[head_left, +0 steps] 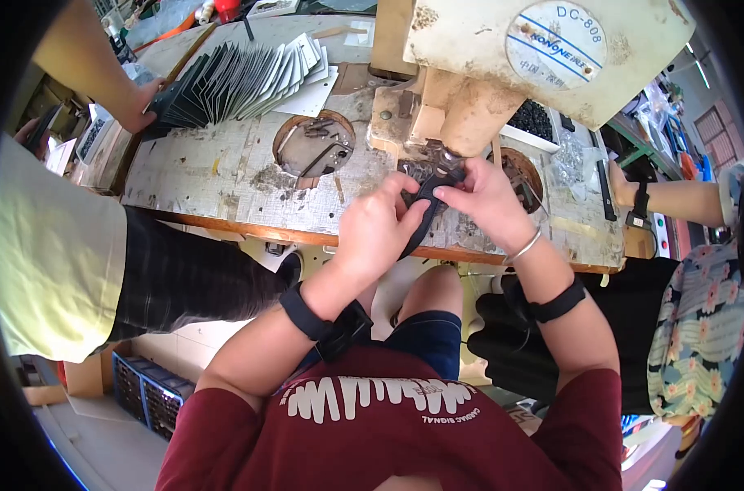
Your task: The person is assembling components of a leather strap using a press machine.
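A black strap-like strip (423, 218) runs slantwise below the head of a beige machine (480, 110). Its lower end is pinched between the thumb and fingers of my left hand (376, 229). Close to the machine's metal tip (451, 154), my right hand (493, 203) grips the upper part, thumb lying on top. What the strip rests on under my fingers is partly hidden. Black bands circle both my forearms, and a thin bangle is on my right wrist.
Fanned black and white cards (249, 82) lie at the far left, another person's hand (143, 105) touching them. Round cutouts (313, 147) in the worn wooden table hold metal bits. At right are a tray of small black parts (532, 123), a hammer-like tool (605, 190) and another person's arm (675, 202).
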Demonstrator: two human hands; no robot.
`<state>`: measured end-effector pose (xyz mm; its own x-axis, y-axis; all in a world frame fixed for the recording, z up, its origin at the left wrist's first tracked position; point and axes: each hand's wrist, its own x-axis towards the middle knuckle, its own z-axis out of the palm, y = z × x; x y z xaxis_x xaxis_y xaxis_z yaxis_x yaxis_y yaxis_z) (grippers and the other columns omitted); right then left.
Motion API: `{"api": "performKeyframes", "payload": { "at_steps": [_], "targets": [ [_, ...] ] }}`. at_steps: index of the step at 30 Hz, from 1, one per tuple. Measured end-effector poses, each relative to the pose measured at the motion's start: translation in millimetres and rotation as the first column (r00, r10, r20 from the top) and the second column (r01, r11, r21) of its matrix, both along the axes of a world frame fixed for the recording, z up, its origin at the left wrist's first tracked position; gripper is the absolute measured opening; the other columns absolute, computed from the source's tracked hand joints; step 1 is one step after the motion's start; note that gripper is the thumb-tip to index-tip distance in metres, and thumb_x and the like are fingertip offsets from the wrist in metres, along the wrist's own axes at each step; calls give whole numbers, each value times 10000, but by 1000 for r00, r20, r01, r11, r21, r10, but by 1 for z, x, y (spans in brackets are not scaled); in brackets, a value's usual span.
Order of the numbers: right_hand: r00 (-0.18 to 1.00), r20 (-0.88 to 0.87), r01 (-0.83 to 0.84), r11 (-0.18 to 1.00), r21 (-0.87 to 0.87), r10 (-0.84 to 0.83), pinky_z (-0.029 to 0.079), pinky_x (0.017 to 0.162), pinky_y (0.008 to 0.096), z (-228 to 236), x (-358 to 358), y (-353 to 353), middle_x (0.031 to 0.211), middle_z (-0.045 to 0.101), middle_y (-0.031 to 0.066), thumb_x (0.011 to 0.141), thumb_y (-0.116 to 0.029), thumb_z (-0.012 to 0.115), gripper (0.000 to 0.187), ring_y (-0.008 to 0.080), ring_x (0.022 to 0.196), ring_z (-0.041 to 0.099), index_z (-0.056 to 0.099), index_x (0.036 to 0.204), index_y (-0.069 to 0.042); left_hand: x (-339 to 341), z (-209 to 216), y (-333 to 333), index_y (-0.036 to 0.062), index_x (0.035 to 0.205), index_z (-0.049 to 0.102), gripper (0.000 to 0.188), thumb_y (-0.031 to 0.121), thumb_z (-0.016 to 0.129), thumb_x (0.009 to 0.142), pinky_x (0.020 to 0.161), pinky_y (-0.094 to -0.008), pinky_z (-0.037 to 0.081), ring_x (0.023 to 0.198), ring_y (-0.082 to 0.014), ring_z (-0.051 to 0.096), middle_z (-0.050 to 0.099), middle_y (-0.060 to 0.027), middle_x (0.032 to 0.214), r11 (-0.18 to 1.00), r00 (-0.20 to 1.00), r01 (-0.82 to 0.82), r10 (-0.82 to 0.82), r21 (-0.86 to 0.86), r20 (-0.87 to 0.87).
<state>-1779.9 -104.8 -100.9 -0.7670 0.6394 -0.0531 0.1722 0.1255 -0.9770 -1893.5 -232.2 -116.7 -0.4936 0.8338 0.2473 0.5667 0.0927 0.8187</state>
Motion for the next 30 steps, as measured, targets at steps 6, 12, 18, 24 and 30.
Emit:
{"api": "performKeyframes", "payload": {
  "at_steps": [6, 12, 18, 24, 30],
  "targets": [
    [988, -114, 118, 983, 143, -102, 439, 625, 203, -4, 14, -25, 785, 540, 18, 704, 17, 659, 219, 61, 700, 495, 509, 861, -7, 5, -5, -5, 91, 810, 555, 160, 131, 664, 701, 526, -334, 455, 594, -236, 567, 571, -79, 691, 989, 998, -48, 54, 141, -42],
    [945, -318, 265, 747, 610, -75, 489, 656, 277, -10, 41, -68, 827, 595, 105, 610, 70, 660, 254, 231, 760, 599, 523, 787, -50, 7, -6, -27, 69, 774, 487, 298, -40, 661, 557, 594, -323, 469, 716, -252, 569, 553, -71, 797, 867, 911, 275, -97, 416, -401],
    [931, -360, 246, 624, 741, 61, 509, 644, 286, -23, 60, -99, 893, 594, 122, 619, 42, 672, 229, 242, 784, 606, 529, 782, -34, 14, -22, -51, 68, 860, 431, 361, -38, 647, 590, 720, -306, 486, 850, -253, 590, 544, -89, 888, 846, 912, 408, -391, 342, -122],
    [959, -268, 190, 491, 850, 92, 510, 612, 300, -32, 75, -103, 893, 570, 120, 607, 47, 632, 199, 252, 744, 594, 540, 770, -21, 14, -17, -66, 66, 884, 456, 391, 69, 720, 597, 706, -330, 442, 805, -269, 542, 523, -81, 873, 858, 858, 478, -502, 187, 112],
    [949, -303, 242, 421, 874, 83, 493, 579, 307, -37, 78, -105, 876, 562, 110, 600, 32, 618, 194, 258, 718, 586, 537, 764, -33, 16, -22, -72, 79, 802, 503, 327, 87, 696, 538, 622, -329, 425, 716, -235, 523, 530, -60, 825, 804, 822, 522, -384, 285, -421]
  ]
}}
